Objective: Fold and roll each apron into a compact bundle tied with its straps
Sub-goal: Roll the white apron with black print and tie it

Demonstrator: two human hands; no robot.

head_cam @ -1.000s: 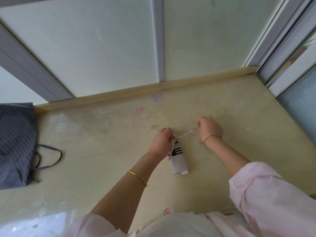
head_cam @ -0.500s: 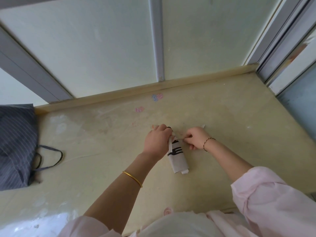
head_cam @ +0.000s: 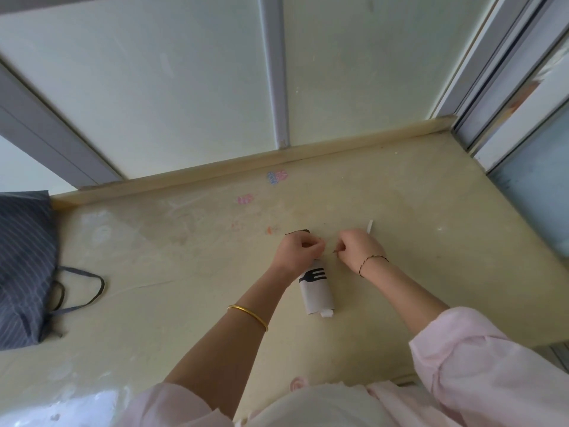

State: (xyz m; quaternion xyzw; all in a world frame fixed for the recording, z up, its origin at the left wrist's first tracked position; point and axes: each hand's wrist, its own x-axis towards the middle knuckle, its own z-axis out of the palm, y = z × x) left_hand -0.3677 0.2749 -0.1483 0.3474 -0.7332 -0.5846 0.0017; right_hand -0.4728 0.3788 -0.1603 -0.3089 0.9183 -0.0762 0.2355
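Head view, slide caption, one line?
Left hand and right hand pinch the straps atop the rolled white apron; a striped grey apron lies left.

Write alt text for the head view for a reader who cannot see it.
A person's left hand grips the top of a rolled white apron with a black fork print on a yellowish tabletop, while the right hand pinches its strap. A grey striped apron lies at the left edge.

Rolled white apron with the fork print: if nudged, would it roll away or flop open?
Likely to roll: the rolled apron is a tight cylinder lying sideways on the smooth counter. Being cloth, it probably feels light and squashy. It might loosen, since the left hand and right hand seem to be working its strap, knot unseen.
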